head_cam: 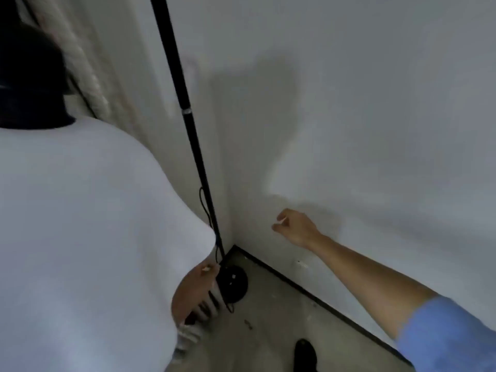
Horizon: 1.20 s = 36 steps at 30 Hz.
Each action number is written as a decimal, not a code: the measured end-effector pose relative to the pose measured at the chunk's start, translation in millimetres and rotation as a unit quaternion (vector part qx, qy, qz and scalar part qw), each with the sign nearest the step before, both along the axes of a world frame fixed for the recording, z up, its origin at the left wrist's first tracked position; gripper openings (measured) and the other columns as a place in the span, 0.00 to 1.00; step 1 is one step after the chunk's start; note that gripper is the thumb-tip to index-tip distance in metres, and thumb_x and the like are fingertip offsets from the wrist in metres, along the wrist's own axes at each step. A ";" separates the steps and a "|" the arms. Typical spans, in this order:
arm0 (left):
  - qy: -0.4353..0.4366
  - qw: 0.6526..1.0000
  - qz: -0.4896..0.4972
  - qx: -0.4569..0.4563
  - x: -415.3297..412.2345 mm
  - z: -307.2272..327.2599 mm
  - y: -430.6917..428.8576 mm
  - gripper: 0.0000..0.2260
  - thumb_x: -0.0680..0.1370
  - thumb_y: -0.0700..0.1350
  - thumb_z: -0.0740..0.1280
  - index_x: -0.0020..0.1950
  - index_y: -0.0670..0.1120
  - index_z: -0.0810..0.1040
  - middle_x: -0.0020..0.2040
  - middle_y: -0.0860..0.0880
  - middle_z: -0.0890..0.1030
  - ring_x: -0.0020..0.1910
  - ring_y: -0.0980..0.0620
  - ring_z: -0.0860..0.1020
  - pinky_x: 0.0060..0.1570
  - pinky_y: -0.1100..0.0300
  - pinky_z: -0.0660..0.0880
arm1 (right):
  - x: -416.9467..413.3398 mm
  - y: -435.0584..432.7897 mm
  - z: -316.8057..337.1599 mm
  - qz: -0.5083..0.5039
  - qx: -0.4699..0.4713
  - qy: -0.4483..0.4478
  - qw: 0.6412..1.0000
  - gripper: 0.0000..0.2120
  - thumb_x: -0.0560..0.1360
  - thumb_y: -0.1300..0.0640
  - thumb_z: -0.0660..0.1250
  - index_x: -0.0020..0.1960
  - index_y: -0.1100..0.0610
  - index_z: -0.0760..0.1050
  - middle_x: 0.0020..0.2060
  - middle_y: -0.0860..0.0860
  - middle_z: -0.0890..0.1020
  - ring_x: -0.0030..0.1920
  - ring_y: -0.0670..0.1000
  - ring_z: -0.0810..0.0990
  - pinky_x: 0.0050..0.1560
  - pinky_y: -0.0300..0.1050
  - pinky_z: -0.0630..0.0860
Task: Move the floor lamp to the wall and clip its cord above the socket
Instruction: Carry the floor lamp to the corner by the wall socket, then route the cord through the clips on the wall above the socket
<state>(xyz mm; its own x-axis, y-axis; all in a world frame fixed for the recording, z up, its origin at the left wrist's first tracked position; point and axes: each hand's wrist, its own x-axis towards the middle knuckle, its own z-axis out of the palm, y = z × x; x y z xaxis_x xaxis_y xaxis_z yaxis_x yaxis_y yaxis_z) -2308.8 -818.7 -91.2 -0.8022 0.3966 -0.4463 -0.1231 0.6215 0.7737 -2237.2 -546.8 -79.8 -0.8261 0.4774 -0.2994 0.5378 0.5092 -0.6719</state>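
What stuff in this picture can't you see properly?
- Lamp top: the floor lamp pole is cut off by the upper edge of the head view.
- Lamp base: partly hidden behind another person's white shirt.
- Socket: none can be made out on the wall.
- Right hand: too blurred to tell whether its fingers pinch anything.
- Left hand: not in view.

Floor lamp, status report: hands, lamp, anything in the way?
Right hand loosely curled at the wall, holding nothing clear. Left hand unseen. Floor lamp upright in the corner, cord loose. Second person in white shirt crowds the base.
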 end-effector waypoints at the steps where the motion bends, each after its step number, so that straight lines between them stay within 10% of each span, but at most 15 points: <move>1: -0.013 0.999 -0.029 0.009 3.3 -6.8 6.6 0.07 0.78 0.46 0.64 0.49 0.46 0.81 0.39 0.49 0.79 0.39 0.52 0.76 0.39 0.59 0.72 | 24.0 4.8 -7.9 -0.025 0.005 -0.011 1.000 0.19 0.74 0.44 0.67 0.60 0.54 0.75 0.46 0.50 0.79 0.46 0.50 0.79 0.47 0.43 0.75; 8: -0.094 0.988 -0.125 -0.012 44.3 -53.2 70.5 0.11 0.80 0.44 0.61 0.43 0.43 0.79 0.24 0.47 0.73 0.21 0.52 0.69 0.26 0.60 0.69 | 155.2 23.6 -49.1 -0.127 0.035 -0.086 0.988 0.16 0.77 0.45 0.63 0.60 0.51 0.73 0.47 0.52 0.83 0.47 0.52 0.79 0.48 0.45 0.75; 16: -0.111 0.979 -0.166 -0.036 68.7 -151.7 142.5 0.10 0.80 0.41 0.61 0.41 0.46 0.78 0.23 0.48 0.75 0.24 0.52 0.71 0.28 0.59 0.72 | 227.8 34.7 -155.5 -0.166 0.021 -0.129 0.977 0.14 0.76 0.47 0.64 0.58 0.54 0.76 0.45 0.54 0.84 0.46 0.55 0.81 0.48 0.47 0.77; 36: -0.075 0.962 -0.252 0.068 2.7 -559.2 228.6 0.08 0.78 0.38 0.65 0.43 0.49 0.80 0.32 0.48 0.79 0.30 0.54 0.77 0.33 0.61 0.76 | 177.2 52.5 -609.8 -0.190 0.045 -0.198 0.960 0.16 0.77 0.45 0.63 0.61 0.53 0.74 0.50 0.53 0.83 0.49 0.54 0.80 0.48 0.46 0.75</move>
